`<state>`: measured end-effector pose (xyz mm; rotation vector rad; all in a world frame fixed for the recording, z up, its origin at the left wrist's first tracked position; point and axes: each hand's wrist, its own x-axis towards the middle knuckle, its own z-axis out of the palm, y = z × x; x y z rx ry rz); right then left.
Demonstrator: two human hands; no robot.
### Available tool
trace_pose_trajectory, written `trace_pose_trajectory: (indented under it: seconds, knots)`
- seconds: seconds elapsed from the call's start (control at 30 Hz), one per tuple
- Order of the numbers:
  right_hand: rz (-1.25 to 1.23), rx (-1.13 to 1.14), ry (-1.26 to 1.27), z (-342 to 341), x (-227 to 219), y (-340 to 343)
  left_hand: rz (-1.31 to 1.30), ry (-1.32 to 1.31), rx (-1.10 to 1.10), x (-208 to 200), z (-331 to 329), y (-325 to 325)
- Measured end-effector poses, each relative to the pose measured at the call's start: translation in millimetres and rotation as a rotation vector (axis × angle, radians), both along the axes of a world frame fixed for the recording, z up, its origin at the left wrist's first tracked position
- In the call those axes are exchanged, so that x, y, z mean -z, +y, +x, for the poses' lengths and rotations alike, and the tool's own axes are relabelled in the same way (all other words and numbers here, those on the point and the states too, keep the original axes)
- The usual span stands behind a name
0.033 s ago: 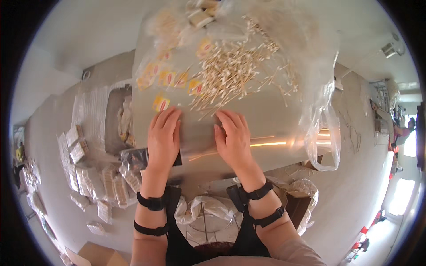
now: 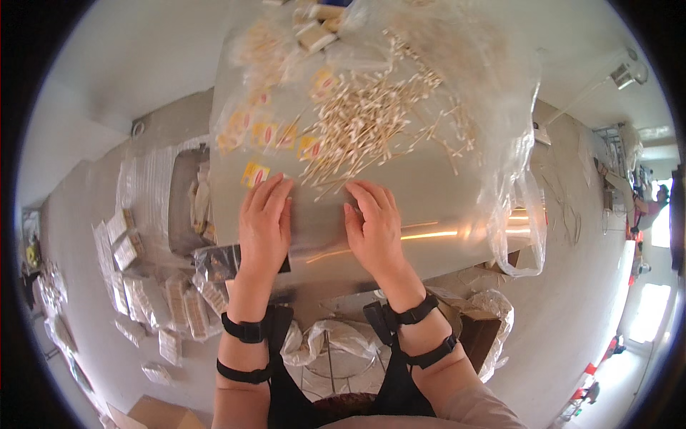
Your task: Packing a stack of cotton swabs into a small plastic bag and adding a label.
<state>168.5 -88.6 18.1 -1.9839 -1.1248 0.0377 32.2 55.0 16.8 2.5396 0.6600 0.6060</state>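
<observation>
Both hands rest on a shiny metal tabletop (image 2: pixel 443 193), palms down and set apart. My left hand (image 2: pixel 265 222) lies flat with outstretched fingers, its tips just below a small yellow card (image 2: pixel 255 174) with a red oval. Across from it, my right hand (image 2: pixel 376 225) has its fingers extended and thumb a little apart, holding nothing. Just beyond its fingertips spreads a loose heap of cotton swabs (image 2: pixel 364 121). Several more yellow cards (image 2: pixel 264 134) lie to the left of the heap, some of them under or beside clear plastic.
Clear plastic bags (image 2: pixel 493 121) cover the table's right side, and one hangs over its edge. Small blocks or boxes (image 2: pixel 314 36) sit at the far end. Bundled white packs (image 2: pixel 146 300) lie on the floor at left. A stool (image 2: pixel 330 350) and open carton (image 2: pixel 480 336) stand near me.
The view has shifted very slightly. Both hands keep the same flat pose on the tabletop, and the swabs and cards look undisturbed.
</observation>
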Motion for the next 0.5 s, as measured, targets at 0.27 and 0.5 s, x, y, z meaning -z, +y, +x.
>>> trace_pose_trajectory:
  seconds: [0.27, 0.5]
  knots:
    - [0.168, 0.198, 0.355, 17.5, -6.5, -15.1, 0.198, 0.039, 0.074, -14.6, 125.9, -0.6]
    - [0.028, 0.291, 0.293, 40.9, 0.0, -37.0, 0.132, 0.261, 0.287, -6.1, 102.8, -29.6]
